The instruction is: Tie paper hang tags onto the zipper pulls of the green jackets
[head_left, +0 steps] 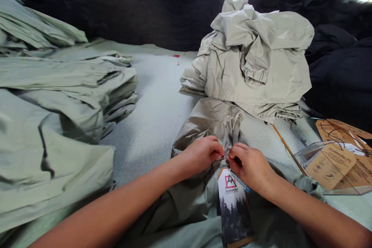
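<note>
My left hand (205,150) and my right hand (249,164) meet at the front, fingertips pinched closed. A thin strand (223,158) runs between them; whether it is cord or a pin, I cannot tell. Just below hangs an Avalanche hang tag (235,209) with a mountain logo and dark trees, lying over a grey-green garment (186,205). Part of a second, bluish label (240,183) shows behind the tag, near my right fingers. Past my hands, the garment's shiny, crumpled fabric (210,118) reaches toward the back. My fingers hide where the strand attaches.
Folded pale garments (66,73) are piled at left. A beige garment stack (258,58) stands at back right. On the right, a clear tray (308,159) holds brown tags (331,164), beside a thin orange-brown stick (286,145). Dark bundles (162,7) line the back.
</note>
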Action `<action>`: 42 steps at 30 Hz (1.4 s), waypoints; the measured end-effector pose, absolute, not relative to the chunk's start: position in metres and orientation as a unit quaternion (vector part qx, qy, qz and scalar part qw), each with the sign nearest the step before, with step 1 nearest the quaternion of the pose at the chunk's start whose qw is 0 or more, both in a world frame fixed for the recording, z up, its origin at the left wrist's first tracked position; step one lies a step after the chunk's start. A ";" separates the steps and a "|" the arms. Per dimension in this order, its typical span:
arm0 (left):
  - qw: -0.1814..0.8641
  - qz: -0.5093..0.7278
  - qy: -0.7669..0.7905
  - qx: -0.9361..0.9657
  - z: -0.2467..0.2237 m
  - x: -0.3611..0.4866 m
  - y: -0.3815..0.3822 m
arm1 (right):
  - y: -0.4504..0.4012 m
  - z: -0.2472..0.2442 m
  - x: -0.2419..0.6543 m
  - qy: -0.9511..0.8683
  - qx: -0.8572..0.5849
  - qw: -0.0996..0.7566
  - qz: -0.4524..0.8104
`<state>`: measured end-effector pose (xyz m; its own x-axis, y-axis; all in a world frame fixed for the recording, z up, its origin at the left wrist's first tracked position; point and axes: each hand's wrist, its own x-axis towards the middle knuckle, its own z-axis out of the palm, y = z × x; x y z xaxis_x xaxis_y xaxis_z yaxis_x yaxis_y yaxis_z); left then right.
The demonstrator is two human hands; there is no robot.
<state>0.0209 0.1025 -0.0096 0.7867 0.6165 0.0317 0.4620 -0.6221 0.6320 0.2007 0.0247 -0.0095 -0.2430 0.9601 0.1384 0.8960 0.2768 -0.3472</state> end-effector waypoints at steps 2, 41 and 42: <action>0.291 0.104 0.304 0.901 -0.008 0.022 0.102 | 0.025 -0.010 0.201 -0.782 -0.593 0.162 0.098; 0.586 0.325 0.316 0.671 0.000 0.034 0.091 | 0.034 0.012 0.232 -0.697 -0.564 0.316 0.310; 0.571 0.329 0.314 0.683 0.001 0.035 0.090 | 0.033 0.013 0.229 -0.704 -0.571 0.306 0.290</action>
<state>0.0348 0.0897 0.0011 0.5858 0.8054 0.0908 0.0529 -0.1498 0.9873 0.2289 0.0327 0.0130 -0.1609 0.9819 0.0996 0.6267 0.1796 -0.7583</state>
